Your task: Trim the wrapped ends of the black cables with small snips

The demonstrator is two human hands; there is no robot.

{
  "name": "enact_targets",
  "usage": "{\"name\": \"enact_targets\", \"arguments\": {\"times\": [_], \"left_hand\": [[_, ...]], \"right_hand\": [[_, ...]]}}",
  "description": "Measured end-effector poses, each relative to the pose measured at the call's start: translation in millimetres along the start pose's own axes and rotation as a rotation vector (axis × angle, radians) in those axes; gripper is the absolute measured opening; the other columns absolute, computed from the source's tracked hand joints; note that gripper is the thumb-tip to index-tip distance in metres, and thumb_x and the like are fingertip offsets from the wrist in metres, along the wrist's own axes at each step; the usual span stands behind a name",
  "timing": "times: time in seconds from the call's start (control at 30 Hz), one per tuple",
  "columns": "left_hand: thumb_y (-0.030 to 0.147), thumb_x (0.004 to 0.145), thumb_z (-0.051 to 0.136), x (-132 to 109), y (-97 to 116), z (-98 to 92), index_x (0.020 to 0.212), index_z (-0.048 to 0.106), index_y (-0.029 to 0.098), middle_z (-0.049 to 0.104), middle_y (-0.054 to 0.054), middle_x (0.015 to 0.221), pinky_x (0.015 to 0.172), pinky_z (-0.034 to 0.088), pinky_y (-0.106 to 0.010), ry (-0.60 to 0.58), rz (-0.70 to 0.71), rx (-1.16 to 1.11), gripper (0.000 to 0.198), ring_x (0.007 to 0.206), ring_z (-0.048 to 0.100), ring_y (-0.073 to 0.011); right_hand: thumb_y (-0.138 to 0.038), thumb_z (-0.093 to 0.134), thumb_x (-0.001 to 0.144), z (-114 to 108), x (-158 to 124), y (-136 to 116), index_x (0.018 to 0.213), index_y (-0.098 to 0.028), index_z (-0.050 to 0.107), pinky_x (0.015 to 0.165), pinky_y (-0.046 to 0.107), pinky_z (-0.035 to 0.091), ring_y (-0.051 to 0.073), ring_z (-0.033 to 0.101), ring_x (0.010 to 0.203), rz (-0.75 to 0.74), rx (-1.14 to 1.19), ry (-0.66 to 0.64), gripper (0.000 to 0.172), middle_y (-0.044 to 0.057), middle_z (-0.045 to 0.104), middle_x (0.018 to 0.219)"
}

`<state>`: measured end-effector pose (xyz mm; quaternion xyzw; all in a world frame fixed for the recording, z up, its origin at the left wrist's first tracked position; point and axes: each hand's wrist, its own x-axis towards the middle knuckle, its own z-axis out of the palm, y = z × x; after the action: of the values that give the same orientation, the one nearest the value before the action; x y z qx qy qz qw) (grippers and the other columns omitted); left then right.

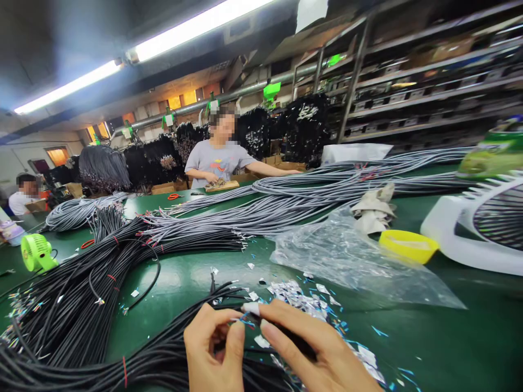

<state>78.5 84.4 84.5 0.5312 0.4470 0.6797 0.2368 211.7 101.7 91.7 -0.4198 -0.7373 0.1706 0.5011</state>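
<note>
Low in the centre, my left hand point(216, 345) pinches thin coloured wires point(246, 320) at the end of a cable. Close beside it on the right, my right hand point(310, 343) has its thumb and fingers near the same wire ends, a white covering on one fingertip; whatever lies between these fingers is too small to make out. Black cables point(163, 354) run along the table under and to the left of my hands. Foil scraps and blue wire bits point(296, 296) are scattered just beyond my right hand.
Grey cable bundles point(229, 218) cross the green table point(196, 272). A plastic bag point(351, 261), yellow dish point(408, 246) and white fan point(453, 234) stand right; a small green fan point(36, 251) stands left. Across the table is a person point(218, 158); another sits far left.
</note>
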Motion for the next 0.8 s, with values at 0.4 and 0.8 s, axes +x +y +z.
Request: {"name": "enact_targets", "arguments": {"times": [0.4, 0.8], "left_hand": [[0.039, 0.083, 0.059, -2.2, 2.9, 0.1, 0.074, 0.071, 0.019, 0.053, -0.001, 0.063, 0.046, 0.038, -0.017, -0.034, 0.022, 0.033, 0.025, 0.054, 0.050, -0.0109], [0.028, 0.077, 0.066, 1.8, 2.0, -0.7, 0.075, 0.066, 0.018, 0.056, 0.000, 0.066, 0.053, 0.042, -0.018, -0.049, 0.018, 0.106, 0.010, 0.058, 0.053, -0.0119]], "right_hand": [[-0.041, 0.045, 0.091, -5.6, 2.2, 0.3, 0.093, -0.023, 0.074, 0.075, 0.028, 0.057, 0.023, 0.070, 0.082, -0.009, 0.010, -0.123, 0.035, 0.009, 0.074, 0.090], [-0.053, 0.044, 0.088, -1.7, 0.8, -1.3, 0.091, -0.026, 0.076, 0.069, 0.029, 0.059, 0.023, 0.071, 0.076, 0.051, 0.029, -0.019, 0.042, 0.007, 0.075, 0.084]]}}
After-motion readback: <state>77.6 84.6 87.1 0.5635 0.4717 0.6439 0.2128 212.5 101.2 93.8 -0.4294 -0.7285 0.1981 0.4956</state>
